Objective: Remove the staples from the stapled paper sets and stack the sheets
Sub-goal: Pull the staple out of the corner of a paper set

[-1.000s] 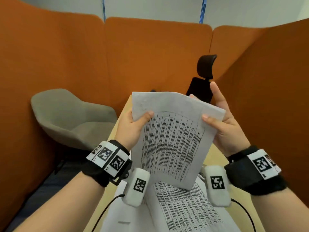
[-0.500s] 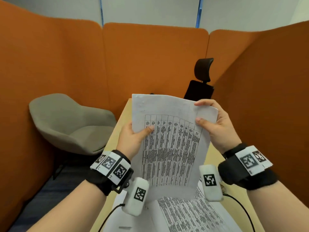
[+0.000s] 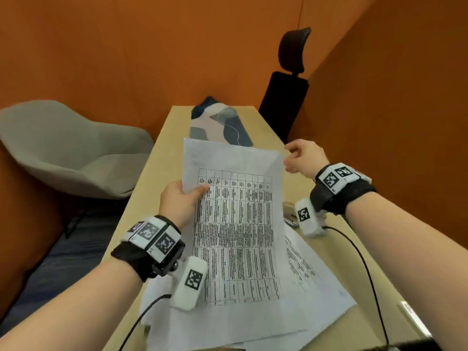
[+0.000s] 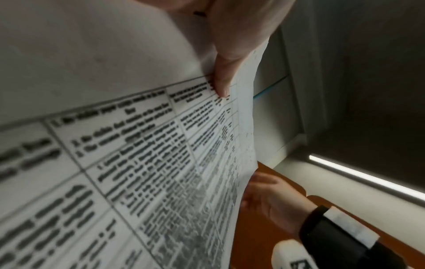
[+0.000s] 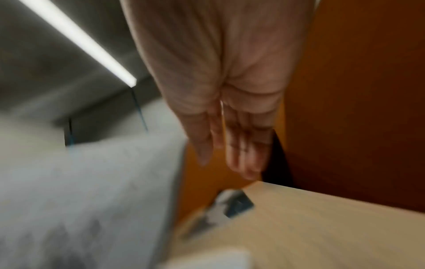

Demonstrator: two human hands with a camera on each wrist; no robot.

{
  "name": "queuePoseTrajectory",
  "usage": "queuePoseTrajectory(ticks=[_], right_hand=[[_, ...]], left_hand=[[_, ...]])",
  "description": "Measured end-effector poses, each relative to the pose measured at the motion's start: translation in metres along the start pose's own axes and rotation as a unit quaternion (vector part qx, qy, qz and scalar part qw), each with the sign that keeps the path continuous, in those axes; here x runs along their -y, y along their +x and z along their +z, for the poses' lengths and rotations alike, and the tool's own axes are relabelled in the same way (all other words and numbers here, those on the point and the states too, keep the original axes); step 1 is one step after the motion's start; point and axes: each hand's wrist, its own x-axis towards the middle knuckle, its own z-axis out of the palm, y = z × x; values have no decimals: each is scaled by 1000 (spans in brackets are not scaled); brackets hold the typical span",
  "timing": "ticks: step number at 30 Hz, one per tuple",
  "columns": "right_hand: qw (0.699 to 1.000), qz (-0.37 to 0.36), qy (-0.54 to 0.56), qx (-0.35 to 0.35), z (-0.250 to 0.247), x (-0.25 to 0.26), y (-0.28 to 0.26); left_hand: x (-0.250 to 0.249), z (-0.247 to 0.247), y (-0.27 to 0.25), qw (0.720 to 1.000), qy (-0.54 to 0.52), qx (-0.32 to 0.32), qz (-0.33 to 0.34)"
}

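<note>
Orange partitions (image 3: pixel 126 59) enclose the pale wooden worktop (image 3: pixel 157 158); left hand (image 3: pixel 177 201) pinches a printed sheet (image 3: pixel 235 224), right hand (image 3: pixel 301 158) hangs relaxed, empty.

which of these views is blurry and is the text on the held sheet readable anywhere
Right wrist view: heavily motion-blurred, the right hand, sheet and table all smeared. Left wrist view: sharper, but the print near the left hand's thumb is smudged and unreadable. Head view: clearest, the table grid on the sheet shows, though words are too small to read; wide-angle bending at the edges.
</note>
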Motion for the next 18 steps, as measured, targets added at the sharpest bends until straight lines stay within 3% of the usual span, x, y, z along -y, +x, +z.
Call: queuePoseTrajectory(ticks=[1, 3, 4, 6, 11, 14, 16, 18], right_hand=[[987, 41, -137, 71, 9, -20, 1], [908, 75, -354, 213, 30, -58, 1], [879, 74, -402, 247, 38, -72, -2], [876, 82, -400, 254, 49, -82, -9], [896, 66, -401, 181, 58, -82, -8], [933, 115, -325, 103, 42, -70, 3], [975, 125, -184, -19, 19, -57, 14], [988, 76, 23, -131, -1, -40, 16]], left_hand=[[5, 2, -3, 1000, 14, -3, -7], [14, 4, -5, 1000, 23, -3, -17], [18, 5, -4, 1000, 23, -3, -21], [24, 5, -4, 999, 16, 1, -29], [30, 6, -5, 1000, -6, 19, -19], [33, 5, -5, 999, -15, 28, -11], [36, 4, -5, 999, -22, 25, -6], [39, 3, -4, 999, -31, 24, -5]])
